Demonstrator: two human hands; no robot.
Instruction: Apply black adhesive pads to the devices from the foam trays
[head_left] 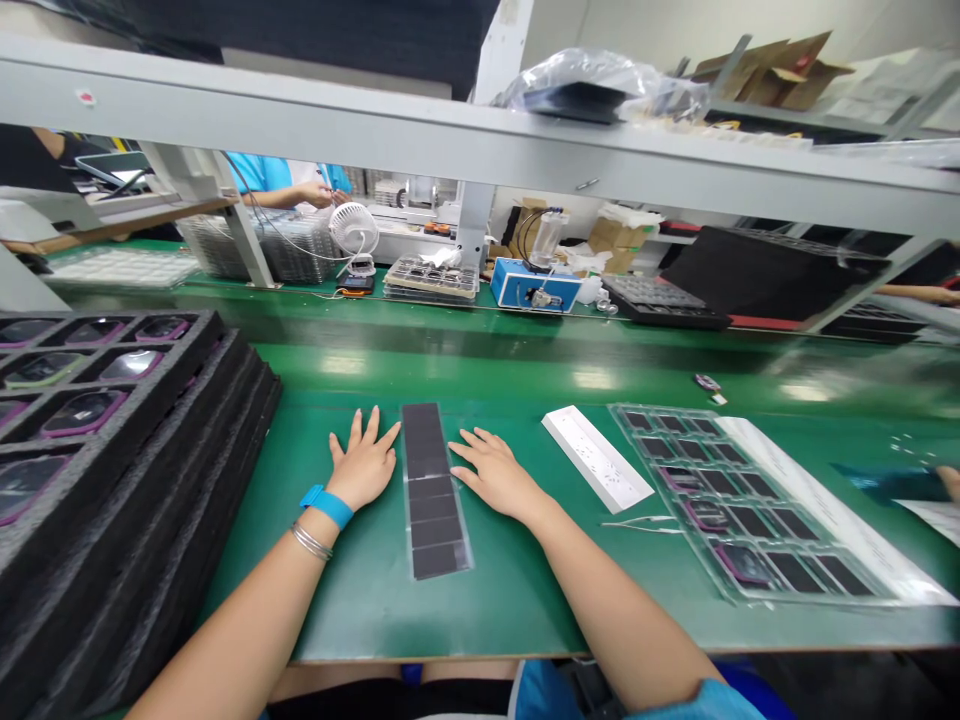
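A long strip of black rectangular pieces on a clear backing sheet (433, 500) lies flat on the green bench, between my two hands. My left hand (365, 462), with a blue band and metal bangles at its wrist, rests palm down with fingers spread by the strip's left edge. On the other side my right hand (491, 470) lies palm down, fingers stretched toward the strip's right edge. Neither hand holds anything. Right of my right hand is a white tray (637, 492) with small bits inside. Tweezers (643, 524) lie just below that tray.
Stacked black foam trays (217, 400) with purple-rimmed parts rise at left. A clear blister tray (694, 545) with black pieces and purple-rimmed parts lies at right. Behind stand a small white fan (355, 230) and a blue machine (534, 287). Other people's hands show at the back and right edge.
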